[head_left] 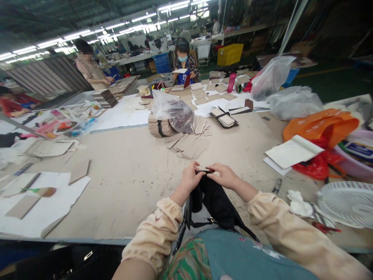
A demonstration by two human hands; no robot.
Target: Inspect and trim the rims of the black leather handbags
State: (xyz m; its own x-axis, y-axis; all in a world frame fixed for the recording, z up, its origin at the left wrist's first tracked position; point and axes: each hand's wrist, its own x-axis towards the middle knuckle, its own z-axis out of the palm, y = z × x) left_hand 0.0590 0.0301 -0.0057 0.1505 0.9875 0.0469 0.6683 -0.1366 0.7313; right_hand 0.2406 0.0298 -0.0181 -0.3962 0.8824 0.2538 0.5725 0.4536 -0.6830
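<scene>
A brush point(47, 191) lies on a white sheet point(70, 194) along the near edge of the bench point(122, 171), to the left. Toward the right edge, a notepad point(294, 151) lies just beside an orange bag point(323, 121), with a white round grille point(348, 204) nearer. Past the far edge stands a yellow crate point(230, 54).

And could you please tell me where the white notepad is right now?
In the head view, the white notepad lies on the right, just on the near side of the orange plastic bag, beyond and right of the person's right hand.
</scene>
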